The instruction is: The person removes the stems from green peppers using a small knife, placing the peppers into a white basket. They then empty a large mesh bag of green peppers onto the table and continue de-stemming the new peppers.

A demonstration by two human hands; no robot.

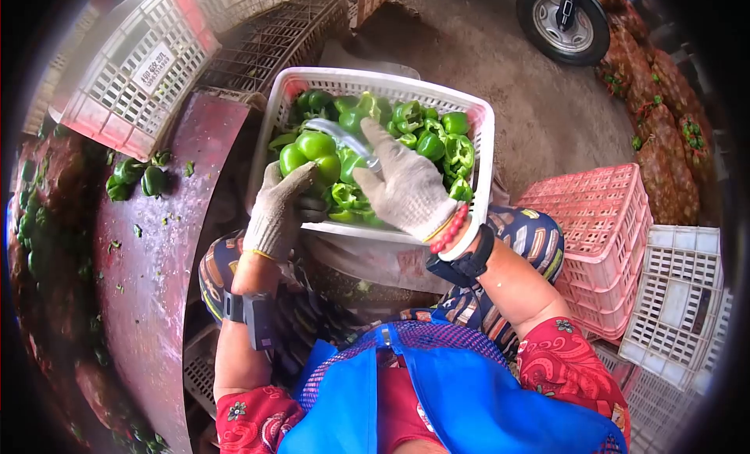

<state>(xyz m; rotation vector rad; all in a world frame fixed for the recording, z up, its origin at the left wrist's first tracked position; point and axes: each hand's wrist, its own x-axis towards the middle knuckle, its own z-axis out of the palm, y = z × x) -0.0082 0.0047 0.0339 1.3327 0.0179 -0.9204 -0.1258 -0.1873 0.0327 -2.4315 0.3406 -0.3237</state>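
My left hand (275,212), in a pale knit glove, grips a green bell pepper (314,148) at the near left of a white plastic crate (375,80). My right hand (405,180), gloved too, is over the crate's middle with its index finger stretched forward. From its fingers a curved, silvery, blade-like tool (337,134) reaches toward the pepper; motion blurs it. Whole and cut-open green peppers (458,153) fill the crate below both hands. The crate's near side is just in front of my knees.
Left, a reddish board (156,274) bears loose peppers (153,180) and scraps. A pink-edged white crate (133,79) stands beyond it. Stacked pink crates (582,219) and a white crate (673,298) are at right. A wheel (564,23) and filled net sacks (664,157) stand farther back.
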